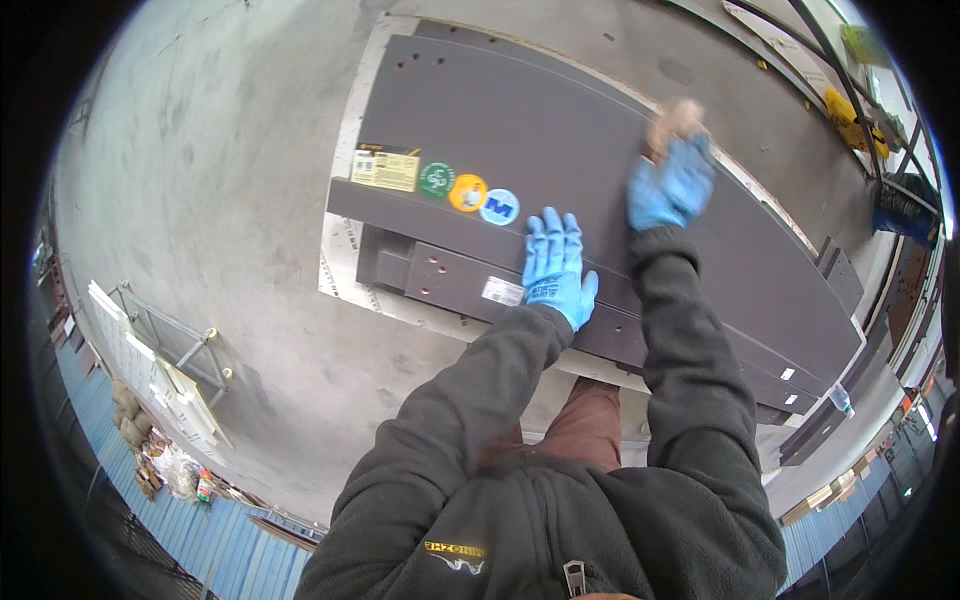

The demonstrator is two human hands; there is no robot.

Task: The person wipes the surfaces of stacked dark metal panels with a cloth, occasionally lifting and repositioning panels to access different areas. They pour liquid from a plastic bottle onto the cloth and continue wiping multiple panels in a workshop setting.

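A large dark grey panel (pixel 520 115) lies flat in front of me, with several round stickers and a pale label (pixel 386 169) toward its left end. My left hand (pixel 557 268), in a blue glove, rests on the panel's near part with the fingers stretched out. Farther right, my right hand (pixel 673 187), also gloved in blue, is at the panel's far edge. It grips a crumpled tan rag (pixel 677 122), which is smeared by motion. Along the near side runs a narrower dark board (pixel 455 279) with small holes and a white label.
Under the panels, a white sheet (pixel 341 262) shows at the edges. A wheeled metal cart (pixel 185 350) carrying light boards stands at left on the grey floor. Metal racking (pixel 845 85) with a yellow bag (pixel 850 122) is at far right. A clear bottle (pixel 840 400) lies near the right end.
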